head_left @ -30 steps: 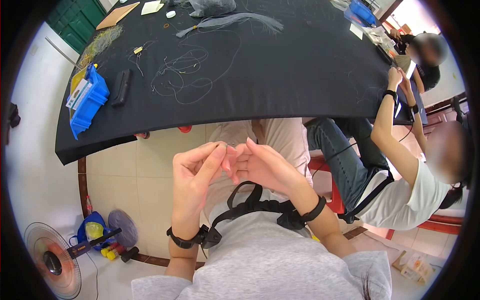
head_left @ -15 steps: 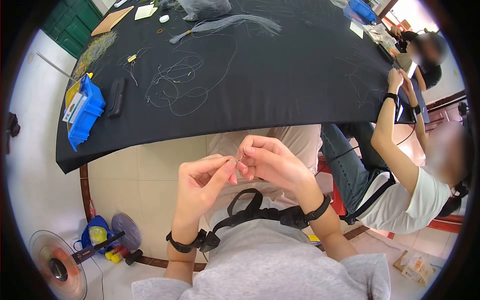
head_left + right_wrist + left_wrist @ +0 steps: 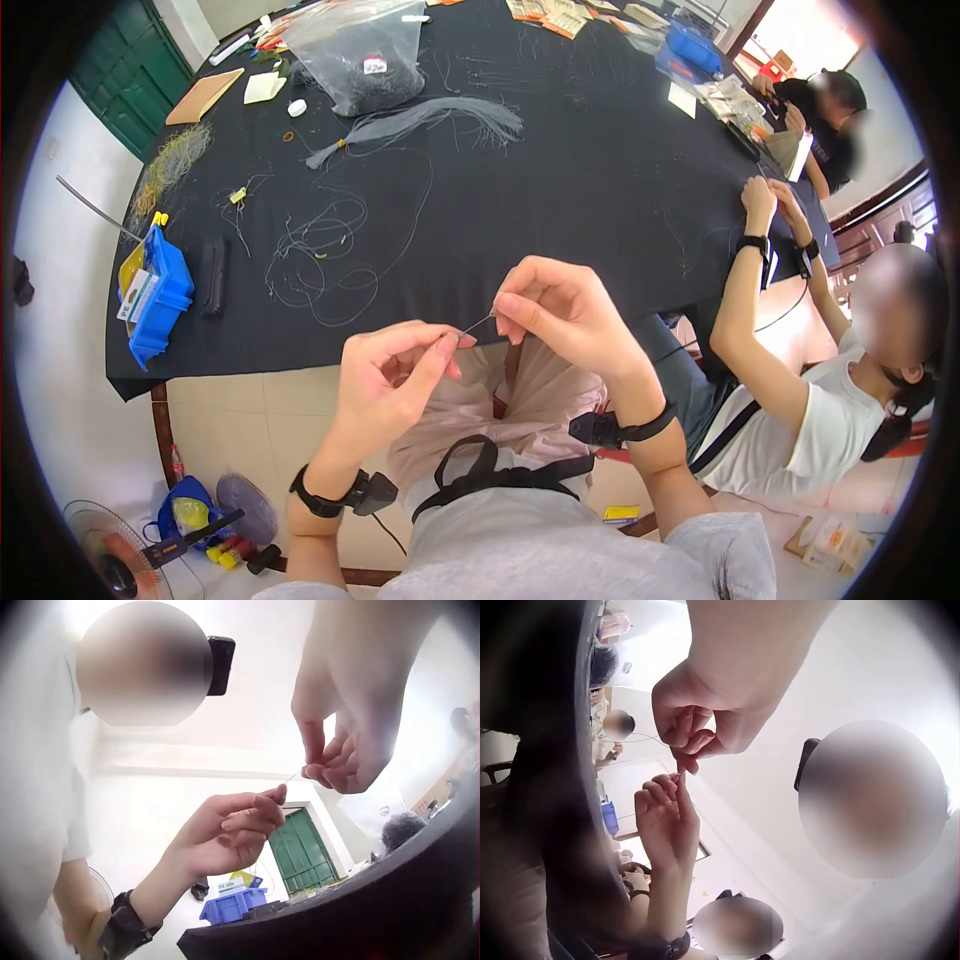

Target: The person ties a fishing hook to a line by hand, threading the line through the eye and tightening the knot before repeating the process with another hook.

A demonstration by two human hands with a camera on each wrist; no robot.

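Between my two hands runs a short, taut stretch of thin line (image 3: 478, 324), slanting up from left to right. My left hand (image 3: 385, 375) pinches its lower end between thumb and forefinger. The upper end is pinched in the fingertips of my right hand (image 3: 570, 315). In the right wrist view the line (image 3: 293, 776) shows as a fine pale thread bridging both sets of fingertips. Seen from the left wrist, a loose curve of line (image 3: 639, 736) trails off beside the left hand (image 3: 697, 712). Both hands hover at the near edge of the black-covered table (image 3: 560, 190).
A loose tangle of line (image 3: 318, 262) lies ahead on the left, near a black case (image 3: 214, 278) and a blue bin (image 3: 165, 290). Farther back are a tied bundle of grey strands (image 3: 430, 122) and a plastic bag (image 3: 360, 60). Another person (image 3: 810, 390) sits close at right.
My hands have moved apart, so a straight stretch of line now shows between them. The right hand has gone from open fingers to a pinch. The head view takes in more table.
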